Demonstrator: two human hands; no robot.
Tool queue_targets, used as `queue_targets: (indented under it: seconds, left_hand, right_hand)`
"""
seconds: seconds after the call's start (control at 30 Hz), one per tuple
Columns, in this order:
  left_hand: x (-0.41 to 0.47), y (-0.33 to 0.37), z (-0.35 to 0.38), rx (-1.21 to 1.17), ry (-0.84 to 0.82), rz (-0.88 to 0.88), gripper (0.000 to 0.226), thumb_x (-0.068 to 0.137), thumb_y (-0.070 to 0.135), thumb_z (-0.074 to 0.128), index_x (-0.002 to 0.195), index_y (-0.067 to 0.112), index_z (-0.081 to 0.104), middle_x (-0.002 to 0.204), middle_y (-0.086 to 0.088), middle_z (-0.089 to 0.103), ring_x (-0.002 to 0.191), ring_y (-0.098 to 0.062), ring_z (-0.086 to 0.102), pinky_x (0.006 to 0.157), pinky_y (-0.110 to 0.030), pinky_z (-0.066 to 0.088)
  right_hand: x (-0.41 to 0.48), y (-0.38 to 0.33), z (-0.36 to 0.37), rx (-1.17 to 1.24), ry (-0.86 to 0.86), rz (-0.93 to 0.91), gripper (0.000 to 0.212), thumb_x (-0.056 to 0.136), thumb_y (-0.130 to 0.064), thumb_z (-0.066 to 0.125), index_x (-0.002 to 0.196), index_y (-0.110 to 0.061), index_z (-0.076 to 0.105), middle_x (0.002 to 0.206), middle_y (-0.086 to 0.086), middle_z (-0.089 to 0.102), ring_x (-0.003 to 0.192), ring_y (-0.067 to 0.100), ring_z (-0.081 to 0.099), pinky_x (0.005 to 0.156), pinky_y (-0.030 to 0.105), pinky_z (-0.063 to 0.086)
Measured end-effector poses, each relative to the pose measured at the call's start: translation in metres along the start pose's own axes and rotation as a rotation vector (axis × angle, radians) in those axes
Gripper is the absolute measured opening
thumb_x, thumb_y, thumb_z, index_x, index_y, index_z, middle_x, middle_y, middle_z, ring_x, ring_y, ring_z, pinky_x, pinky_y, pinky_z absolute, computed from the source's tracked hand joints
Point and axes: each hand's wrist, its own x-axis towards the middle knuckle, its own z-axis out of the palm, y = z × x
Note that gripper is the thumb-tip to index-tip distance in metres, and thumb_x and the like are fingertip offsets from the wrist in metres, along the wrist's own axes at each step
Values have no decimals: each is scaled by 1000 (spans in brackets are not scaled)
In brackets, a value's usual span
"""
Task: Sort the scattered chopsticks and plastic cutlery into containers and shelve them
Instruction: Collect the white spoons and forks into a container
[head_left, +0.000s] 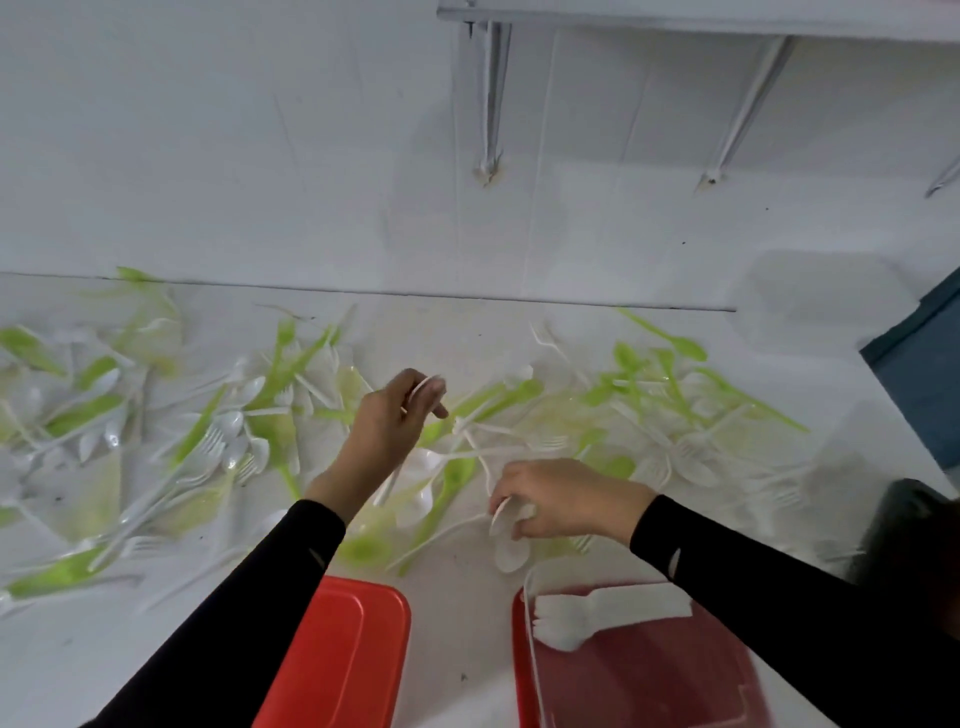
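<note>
While the left hand (395, 415) grips a white utensil (422, 389) above the bench (467, 649), the right hand (561, 499) pinches a white spoon (500, 517) among the scattered cutlery. The red container (649, 686) with white forks (613, 608) lying crosswise inside sits just nearward of the right hand, the closer one.

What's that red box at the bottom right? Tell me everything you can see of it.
The red box is a translucent plastic tub, open on top, standing on the white table at its near edge, partly cut off by the picture. White forks lie stacked inside by its far wall, tines pointing left. A pale strip runs along its left rim. The right sleeve crosses above it.
</note>
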Motion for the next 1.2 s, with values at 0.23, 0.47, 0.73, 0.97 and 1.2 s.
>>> queue_targets:
  seconds: [0.23, 0.47, 0.73, 0.97, 1.2]
  left_hand:
    - [11, -20, -26, 3, -57, 8, 19, 104, 19, 45, 90, 15, 57, 65, -3, 61, 58, -13, 59, 59, -19, 49]
    - [2, -36, -33, 77, -283, -69, 17, 88, 19, 72, 77, 22, 59, 65, 6, 63, 54, -2, 53, 57, -15, 40]
    - [-13, -42, -29, 4, -440, -228, 28, 80, 25, 81, 78, 10, 56, 64, -1, 69, 53, -9, 64, 46, -24, 47]
    - [-16, -42, -28, 82, -494, -178, 24, 93, -1, 48, 96, 22, 57, 85, 7, 73, 59, -8, 64, 49, -27, 50]
    - [-27, -48, -25, 318, -657, -105, 18, 89, 47, 66, 91, 29, 61, 88, 10, 66, 82, -8, 60, 76, -31, 49]
  right_hand:
    - [7, -13, 10, -109, -160, 47, 47, 84, -41, 68, 126, -24, 55, 125, -5, 55, 114, 20, 55, 76, 29, 37]
    - [14, -3, 7, -57, -149, 114, 36, 85, -38, 68, 119, -26, 66, 114, -5, 62, 112, 17, 57, 75, 28, 36]
    - [8, -4, 6, 92, -196, 187, 55, 78, -43, 75, 128, -27, 58, 125, -9, 56, 116, 14, 53, 92, 32, 44]
    - [3, -10, 8, 0, -246, 171, 42, 83, -38, 72, 121, -24, 62, 106, -4, 56, 100, 17, 53, 74, 27, 34]
    - [8, -5, -14, 337, 85, 229, 30, 83, -33, 67, 110, -24, 55, 90, -9, 59, 69, 3, 51, 59, 22, 37]
